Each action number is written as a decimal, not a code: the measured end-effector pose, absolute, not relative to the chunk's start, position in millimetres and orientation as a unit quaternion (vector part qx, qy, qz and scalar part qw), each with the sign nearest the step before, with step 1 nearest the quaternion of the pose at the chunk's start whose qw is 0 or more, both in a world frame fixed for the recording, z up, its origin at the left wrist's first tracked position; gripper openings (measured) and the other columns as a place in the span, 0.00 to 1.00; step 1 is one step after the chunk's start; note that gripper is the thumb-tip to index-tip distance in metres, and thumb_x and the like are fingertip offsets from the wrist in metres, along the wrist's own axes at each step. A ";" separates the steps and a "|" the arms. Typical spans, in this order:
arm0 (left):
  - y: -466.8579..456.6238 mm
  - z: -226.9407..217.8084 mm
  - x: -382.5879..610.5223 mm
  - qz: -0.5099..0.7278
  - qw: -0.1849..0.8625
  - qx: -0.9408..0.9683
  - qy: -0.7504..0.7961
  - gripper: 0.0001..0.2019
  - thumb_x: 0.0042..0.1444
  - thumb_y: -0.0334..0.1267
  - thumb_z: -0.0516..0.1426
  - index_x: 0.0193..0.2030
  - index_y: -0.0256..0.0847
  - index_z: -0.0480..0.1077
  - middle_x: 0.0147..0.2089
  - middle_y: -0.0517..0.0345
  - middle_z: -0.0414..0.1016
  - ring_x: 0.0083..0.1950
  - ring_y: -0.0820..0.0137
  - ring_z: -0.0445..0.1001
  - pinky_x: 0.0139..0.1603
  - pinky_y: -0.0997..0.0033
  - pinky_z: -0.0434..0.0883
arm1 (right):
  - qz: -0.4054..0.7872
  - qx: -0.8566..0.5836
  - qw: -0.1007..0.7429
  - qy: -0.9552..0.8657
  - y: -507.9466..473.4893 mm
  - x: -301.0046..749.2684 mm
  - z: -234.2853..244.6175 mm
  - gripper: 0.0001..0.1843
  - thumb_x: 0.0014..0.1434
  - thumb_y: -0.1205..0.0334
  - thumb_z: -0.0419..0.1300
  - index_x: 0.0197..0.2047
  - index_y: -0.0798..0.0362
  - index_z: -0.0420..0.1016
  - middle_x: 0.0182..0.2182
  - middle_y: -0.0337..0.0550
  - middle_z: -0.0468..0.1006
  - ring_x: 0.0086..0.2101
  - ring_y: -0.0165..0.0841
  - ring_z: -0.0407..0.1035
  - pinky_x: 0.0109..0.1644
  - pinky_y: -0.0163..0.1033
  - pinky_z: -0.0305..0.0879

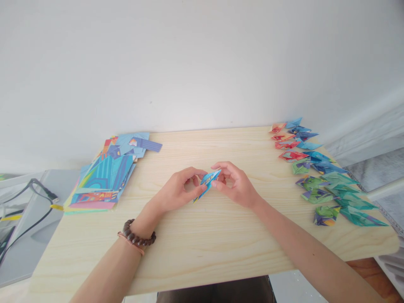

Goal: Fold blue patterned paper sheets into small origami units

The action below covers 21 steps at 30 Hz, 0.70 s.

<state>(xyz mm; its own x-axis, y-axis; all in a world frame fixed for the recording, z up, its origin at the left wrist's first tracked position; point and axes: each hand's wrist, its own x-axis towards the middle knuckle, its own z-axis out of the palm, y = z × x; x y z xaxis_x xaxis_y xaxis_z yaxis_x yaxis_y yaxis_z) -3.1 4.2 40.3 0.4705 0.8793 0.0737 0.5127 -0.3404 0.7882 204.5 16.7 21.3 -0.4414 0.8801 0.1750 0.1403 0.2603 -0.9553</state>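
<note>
Left hand (179, 190) curled, pinching a folded paper (207, 182), right hand (234, 184) curled too, gripping its far tip, the paper between both over a table (202, 248), sheets (105, 172) to their left, folded shapes (293, 156) to their right

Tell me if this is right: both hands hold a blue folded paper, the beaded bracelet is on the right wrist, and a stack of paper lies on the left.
No: the head view shows the beaded bracelet on the left wrist, not the right. The left hand and right hand hold the blue folded paper, and the stack of paper lies on the left.
</note>
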 end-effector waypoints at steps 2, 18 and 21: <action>2.5 40.7 -2.6 0.251 0.330 0.794 0.444 0.14 0.58 0.37 0.54 0.51 0.41 0.67 0.42 0.57 0.74 0.38 0.72 0.71 0.41 0.72 0.68 | 0.478 -0.366 0.380 -0.702 15.2 203.1 21.6 0.18 0.55 0.63 0.60 0.49 0.50 0.63 0.29 0.35 0.71 0.26 0.26 0.62 0.33 0.34 0.63; -9.2 33.4 13.7 0.251 0.118 0.813 0.512 0.07 0.59 0.36 0.51 0.38 0.39 0.70 0.32 0.58 0.74 0.31 0.73 0.71 0.31 0.75 0.67 | 0.443 -0.423 0.418 -0.671 13.8 196.2 21.5 0.17 0.55 0.59 0.60 0.47 0.50 0.64 0.34 0.39 0.73 0.24 0.24 0.64 0.27 0.32 0.62; -8.9 33.9 14.6 0.263 0.041 0.820 0.507 0.08 0.59 0.34 0.52 0.31 0.38 0.70 0.33 0.58 0.75 0.28 0.75 0.70 0.27 0.77 0.65 | 0.439 -0.460 0.412 -0.652 13.2 194.5 21.8 0.16 0.55 0.58 0.60 0.45 0.50 0.63 0.34 0.39 0.73 0.22 0.24 0.64 0.25 0.32 0.60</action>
<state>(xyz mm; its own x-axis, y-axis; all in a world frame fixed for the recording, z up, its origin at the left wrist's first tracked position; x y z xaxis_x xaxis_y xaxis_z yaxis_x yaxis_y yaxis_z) 14.6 -8.9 33.9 0.3476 0.8524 0.3905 0.8092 -0.4831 0.3343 194.5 13.2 21.8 -0.2365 0.9626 0.1324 0.2383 0.1896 -0.9525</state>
